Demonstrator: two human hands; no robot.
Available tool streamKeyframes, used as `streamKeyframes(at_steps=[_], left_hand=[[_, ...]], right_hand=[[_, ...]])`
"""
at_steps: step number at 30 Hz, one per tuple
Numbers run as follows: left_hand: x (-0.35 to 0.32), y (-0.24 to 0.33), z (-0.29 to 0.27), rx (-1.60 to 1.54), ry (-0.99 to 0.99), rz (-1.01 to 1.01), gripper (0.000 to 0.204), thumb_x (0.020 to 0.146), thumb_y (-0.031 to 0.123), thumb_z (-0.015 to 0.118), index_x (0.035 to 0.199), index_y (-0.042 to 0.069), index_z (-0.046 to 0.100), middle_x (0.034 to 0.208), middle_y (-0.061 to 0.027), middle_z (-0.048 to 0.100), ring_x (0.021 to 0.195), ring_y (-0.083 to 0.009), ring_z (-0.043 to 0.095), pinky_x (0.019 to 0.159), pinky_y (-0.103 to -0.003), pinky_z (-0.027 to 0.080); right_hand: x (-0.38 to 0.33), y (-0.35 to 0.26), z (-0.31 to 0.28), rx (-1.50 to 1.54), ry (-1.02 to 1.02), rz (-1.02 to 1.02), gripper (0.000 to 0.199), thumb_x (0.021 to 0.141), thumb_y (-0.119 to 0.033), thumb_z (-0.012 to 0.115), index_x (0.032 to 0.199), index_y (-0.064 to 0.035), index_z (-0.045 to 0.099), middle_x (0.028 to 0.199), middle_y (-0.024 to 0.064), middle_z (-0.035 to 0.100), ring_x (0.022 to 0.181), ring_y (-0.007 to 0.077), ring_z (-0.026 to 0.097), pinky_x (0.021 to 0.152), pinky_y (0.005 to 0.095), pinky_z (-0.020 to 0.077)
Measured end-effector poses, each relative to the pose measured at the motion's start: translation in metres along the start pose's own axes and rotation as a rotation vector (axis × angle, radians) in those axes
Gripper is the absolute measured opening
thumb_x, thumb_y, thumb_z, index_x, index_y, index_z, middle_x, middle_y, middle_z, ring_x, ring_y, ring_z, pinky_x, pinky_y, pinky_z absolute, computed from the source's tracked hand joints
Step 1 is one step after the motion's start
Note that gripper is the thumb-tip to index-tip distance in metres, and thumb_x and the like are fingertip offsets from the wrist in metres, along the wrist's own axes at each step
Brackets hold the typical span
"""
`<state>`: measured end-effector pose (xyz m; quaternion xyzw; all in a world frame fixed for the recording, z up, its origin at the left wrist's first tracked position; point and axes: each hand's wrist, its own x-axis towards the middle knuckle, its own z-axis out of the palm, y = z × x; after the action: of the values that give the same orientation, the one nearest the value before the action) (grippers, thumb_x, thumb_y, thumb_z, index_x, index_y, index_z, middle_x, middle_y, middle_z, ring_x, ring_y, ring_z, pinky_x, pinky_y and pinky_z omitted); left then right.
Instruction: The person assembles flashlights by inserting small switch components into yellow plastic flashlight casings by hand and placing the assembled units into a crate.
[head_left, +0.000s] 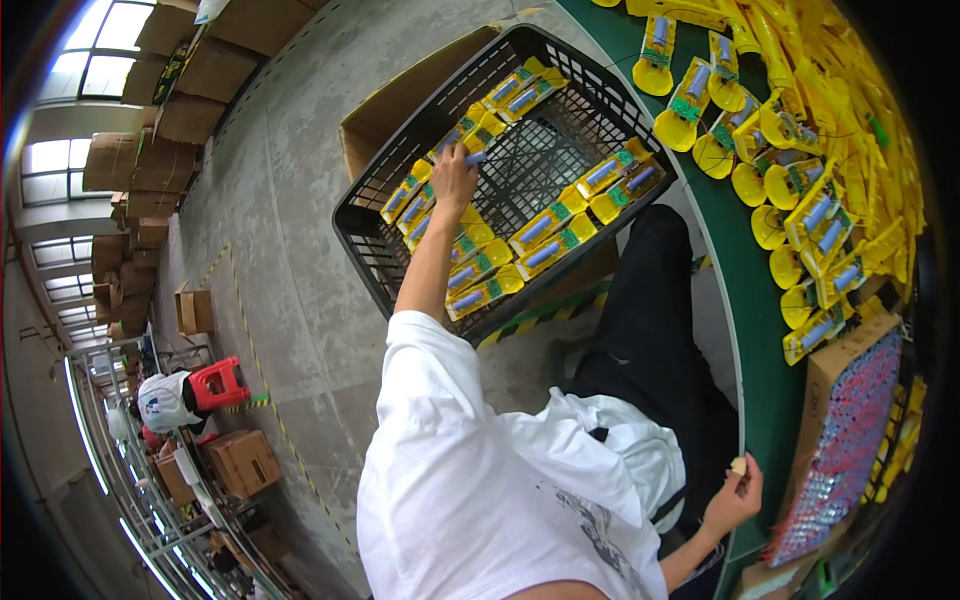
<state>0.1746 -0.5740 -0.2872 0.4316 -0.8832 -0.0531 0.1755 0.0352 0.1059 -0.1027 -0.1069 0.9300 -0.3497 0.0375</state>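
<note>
My left hand [455, 178] reaches out over a black plastic crate [360, 240] and grips a yellow plastic part with a blue cylinder [472, 155] at the crate's left row. Several more of these yellow parts [548, 232] lie in rows inside the crate. My right hand [735, 497] rests at the edge of the green table [745, 330] and pinches a small tan piece [739, 465] between its fingers. My white shirt and black trousers fill the lower middle.
A big heap of yellow parts [800, 150] covers the table on the right. A cardboard tray of several blue-purple cells [850, 440] sits near my right hand. Stacked cardboard boxes [150, 130], a red stool [218, 383] and another person in white [165, 400] stand at left.
</note>
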Motion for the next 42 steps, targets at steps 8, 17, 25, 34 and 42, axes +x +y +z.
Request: streamKeyframes(at_steps=[8, 17, 25, 34, 42], left_hand=[[0.004, 0.02, -0.027, -0.445, 0.066, -0.392, 0.04, 0.081, 0.027, 0.073, 0.107, 0.002, 0.056, 0.094, -0.0198, 0.067, 0.085, -0.0373, 0.067, 0.078, -0.045, 0.052], [-0.067, 0.228, -0.184, -0.826, -0.027, 0.009, 0.035, 0.084, 0.011, 0.073, 0.111, 0.001, 0.053, 0.094, -0.0137, 0.067, 0.086, -0.019, 0.065, 0.074, -0.033, 0.051], [-0.214, 0.459, -0.242, -1.141, -0.723, 0.382, 0.046, 0.093, 0.009, 0.066, 0.129, -0.001, 0.039, 0.108, -0.0227, 0.063, 0.096, -0.0318, 0.068, 0.079, -0.039, 0.054], [-0.278, 0.516, -0.238, -0.989, -0.96, 0.769, 0.046, 0.086, 0.0, 0.066, 0.129, 0.002, 0.051, 0.102, -0.0176, 0.067, 0.087, -0.0327, 0.067, 0.076, -0.041, 0.053], [-0.248, 0.55, -0.228, -0.695, -0.251, 1.697, 0.038, 0.071, 0.014, 0.078, 0.108, 0.014, 0.072, 0.113, -0.0066, 0.064, 0.107, -0.0268, 0.06, 0.087, -0.044, 0.048]], right_hand=[[0.018, -0.028, 0.004, -0.036, -0.078, -0.19, 0.019, 0.089, 0.001, 0.062, 0.106, 0.0011, 0.07, 0.086, 0.0093, 0.066, 0.07, 0.0174, 0.063, 0.059, 0.0281, 0.0477], [0.013, -0.06, 0.001, 0.209, -0.061, -0.276, 0.02, 0.086, 0.001, 0.066, 0.106, -0.0004, 0.07, 0.084, 0.0091, 0.066, 0.07, 0.0176, 0.063, 0.062, 0.0273, 0.0506], [0.012, -0.09, -0.02, 1.074, -0.167, -0.025, 0.079, 0.095, -0.036, 0.064, 0.156, -0.0058, 0.023, 0.141, 0.0177, 0.045, 0.113, 0.0205, 0.059, 0.09, 0.0309, 0.0507], [-0.012, -0.022, -0.081, 1.056, 0.079, 0.09, 0.064, 0.095, -0.012, 0.056, 0.153, -0.0012, 0.031, 0.142, 0.0114, 0.051, 0.106, 0.0115, 0.059, 0.08, 0.0235, 0.0516], [-0.016, 0.026, -0.109, 0.948, -0.216, 0.044, 0.063, 0.083, 0.001, 0.052, 0.146, -0.006, 0.047, 0.116, 0.0083, 0.067, 0.079, 0.01, 0.062, 0.067, 0.0251, 0.0522]])
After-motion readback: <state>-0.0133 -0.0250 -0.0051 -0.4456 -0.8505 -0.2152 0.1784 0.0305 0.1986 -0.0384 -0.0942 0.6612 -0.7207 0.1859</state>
